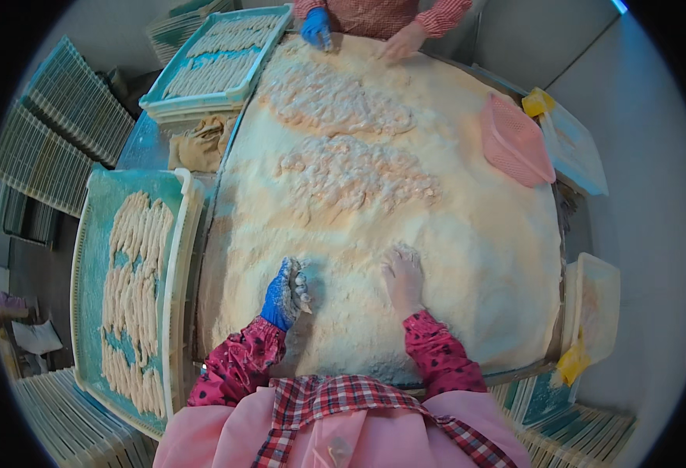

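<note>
Floured pieces [302, 288] sat in the curled left hand [283, 295] near left on the worktop [210, 312], the right hand [402, 279] lay slightly spread on flour [475, 288], and gentle holding likely suited best.

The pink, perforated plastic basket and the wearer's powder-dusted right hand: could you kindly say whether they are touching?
Apart: the head view plainly shows a broad stretch of pale powder between the right hand and the pink basket.
</note>
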Motion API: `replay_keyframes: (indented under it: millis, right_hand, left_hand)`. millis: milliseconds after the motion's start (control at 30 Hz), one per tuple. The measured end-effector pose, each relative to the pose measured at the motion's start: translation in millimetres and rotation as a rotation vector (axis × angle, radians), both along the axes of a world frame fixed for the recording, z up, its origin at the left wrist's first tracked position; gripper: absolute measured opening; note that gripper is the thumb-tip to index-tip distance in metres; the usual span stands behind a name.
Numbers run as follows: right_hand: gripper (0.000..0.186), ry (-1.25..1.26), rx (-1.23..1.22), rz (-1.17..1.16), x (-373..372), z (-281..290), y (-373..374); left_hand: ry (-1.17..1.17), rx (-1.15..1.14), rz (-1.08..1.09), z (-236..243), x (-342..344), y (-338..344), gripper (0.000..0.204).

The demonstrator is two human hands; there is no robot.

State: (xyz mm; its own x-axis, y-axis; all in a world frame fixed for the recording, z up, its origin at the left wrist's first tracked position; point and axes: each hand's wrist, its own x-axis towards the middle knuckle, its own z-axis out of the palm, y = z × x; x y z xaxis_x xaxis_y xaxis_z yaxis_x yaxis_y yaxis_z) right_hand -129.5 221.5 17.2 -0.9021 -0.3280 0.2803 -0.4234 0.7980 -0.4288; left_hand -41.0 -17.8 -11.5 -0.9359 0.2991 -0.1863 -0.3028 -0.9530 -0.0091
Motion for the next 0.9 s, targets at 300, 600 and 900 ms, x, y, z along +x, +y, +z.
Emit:
replay_keyframes:
  millis: [300, 600, 900]
  right_hand:
    - [0.034, -0.130, -0.640, 0.450, 79.4, 39.8, -61.3]
    - [0.073, 0.032, -0.773, 0.528, 88.6, 79.7, -110.3]
    - [0.076, -0.011, -0.806, 0.471, 90.7, 66.0, -104.1]
  left_hand:
    - [-0.257, -0.126, 0.204, 47.1, -7.5, 36.2, 0.041]
    - [0.415, -1.063, 0.359, 54.1, 15.5, 62.4, 0.056]
    - [0.669, -1.375, 0.276, 28.4, 28.4, 48.5, 0.064]
